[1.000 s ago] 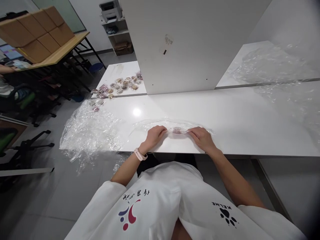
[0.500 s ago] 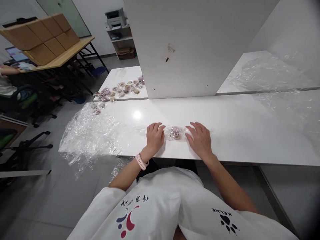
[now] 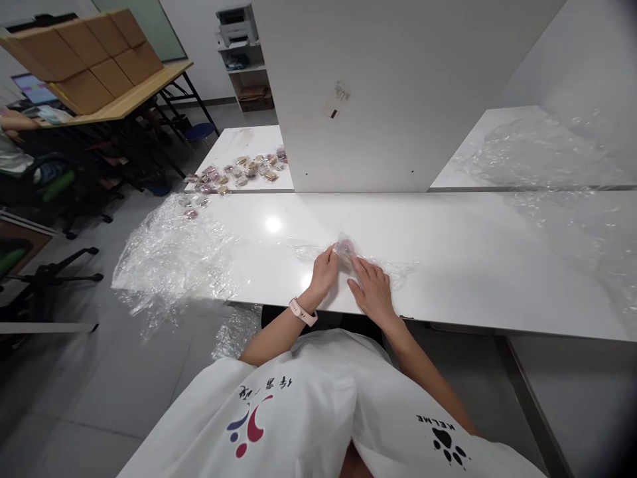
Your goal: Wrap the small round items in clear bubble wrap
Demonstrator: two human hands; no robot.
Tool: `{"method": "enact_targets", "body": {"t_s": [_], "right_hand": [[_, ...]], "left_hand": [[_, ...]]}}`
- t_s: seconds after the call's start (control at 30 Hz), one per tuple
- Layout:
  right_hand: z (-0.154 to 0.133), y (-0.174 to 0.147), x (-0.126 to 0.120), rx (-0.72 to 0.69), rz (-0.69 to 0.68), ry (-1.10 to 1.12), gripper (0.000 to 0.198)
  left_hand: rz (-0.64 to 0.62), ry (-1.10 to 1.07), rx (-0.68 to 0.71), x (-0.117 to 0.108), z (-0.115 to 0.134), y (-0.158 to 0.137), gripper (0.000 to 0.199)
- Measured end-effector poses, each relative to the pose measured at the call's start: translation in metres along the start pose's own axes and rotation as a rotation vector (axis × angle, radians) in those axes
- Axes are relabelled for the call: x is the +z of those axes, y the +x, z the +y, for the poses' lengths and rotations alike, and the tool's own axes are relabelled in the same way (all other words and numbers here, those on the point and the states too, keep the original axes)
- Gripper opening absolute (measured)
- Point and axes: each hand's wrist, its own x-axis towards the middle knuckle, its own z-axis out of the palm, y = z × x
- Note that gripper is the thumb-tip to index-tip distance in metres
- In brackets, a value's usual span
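A small pinkish item wrapped in clear plastic (image 3: pixel 345 247) is tipped up between my hands on the white table. My left hand (image 3: pixel 325 271) grips its left side with the fingers close together. On the right side, the fingertips of my right hand (image 3: pixel 374 289) press against the wrapping, its thumb lower and nearer to me. Loose ends of the clear film (image 3: pixel 401 269) stretch over the tabletop to both sides. The item's exact kind is blurred by the plastic.
At the table's left end lies a heap of crumpled clear film (image 3: pixel 172 255), hanging over the edge. Behind it are several small wrapped packets (image 3: pixel 251 169). An upright white panel (image 3: pixel 368 99) stands ahead. More film (image 3: pixel 542 153) lies at right. A person's arm (image 3: pixel 20 121) shows far left.
My hands have come closer together, and the wrapped item has gone from lying flat to tipped up between them. The film ends now trail behind my hands.
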Motion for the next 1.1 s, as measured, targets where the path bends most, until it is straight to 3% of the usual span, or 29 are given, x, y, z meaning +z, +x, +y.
{"method": "enact_targets", "body": {"t_s": [0.13,0.23,0.33,0.4,0.5,0.57,0.67,0.8,0.87,0.93,1.0,1.1], "right_hand": [[0.003,0.0,0.002,0.015,-0.021,0.061,0.065],[0.001,0.0,-0.001,-0.01,-0.03,0.157,0.063],[-0.01,-0.003,-0.01,-0.075,0.022,0.396,0.054],[-0.021,-0.008,-0.02,0.016,0.091,0.611,0.049],[-0.032,-0.01,-0.038,0.39,0.107,1.075,0.056],[-0.033,-0.006,-0.049,0.567,-0.022,1.446,0.065],[-0.028,0.0,-0.063,0.588,-0.2,1.767,0.072],[-0.024,-0.008,-0.072,0.486,-0.309,1.596,0.056],[-0.019,-0.015,-0.072,0.426,-0.382,1.425,0.05],[-0.004,-0.018,-0.07,0.413,-0.369,1.24,0.046],[0.027,-0.012,-0.069,0.506,-0.201,1.024,0.045],[0.097,0.022,-0.071,0.676,0.246,0.714,0.048]], "left_hand": [[-0.107,-0.609,-0.217,0.012,0.017,-0.004,0.038],[-0.048,-0.814,-0.322,0.019,0.014,-0.001,0.032],[0.054,-0.925,-0.379,0.017,0.013,0.005,0.034],[0.075,-0.955,-0.292,0.008,0.021,0.007,0.035],[0.021,-0.887,-0.028,-0.009,0.041,0.001,0.04],[-0.089,-0.787,0.053,-0.016,0.051,-0.01,0.042],[-0.303,-0.651,0.022,-0.017,0.052,-0.03,0.046],[-0.478,-0.461,-0.013,-0.008,0.042,-0.048,0.047],[-0.485,-0.246,0.038,-0.007,0.036,-0.053,0.042],[-0.403,0.03,0.15,-0.01,0.028,-0.056,0.044],[-0.214,0.301,0.272,-0.019,0.014,-0.059,0.046],[0.116,0.617,0.368,-0.041,-0.019,-0.063,0.04]]}}
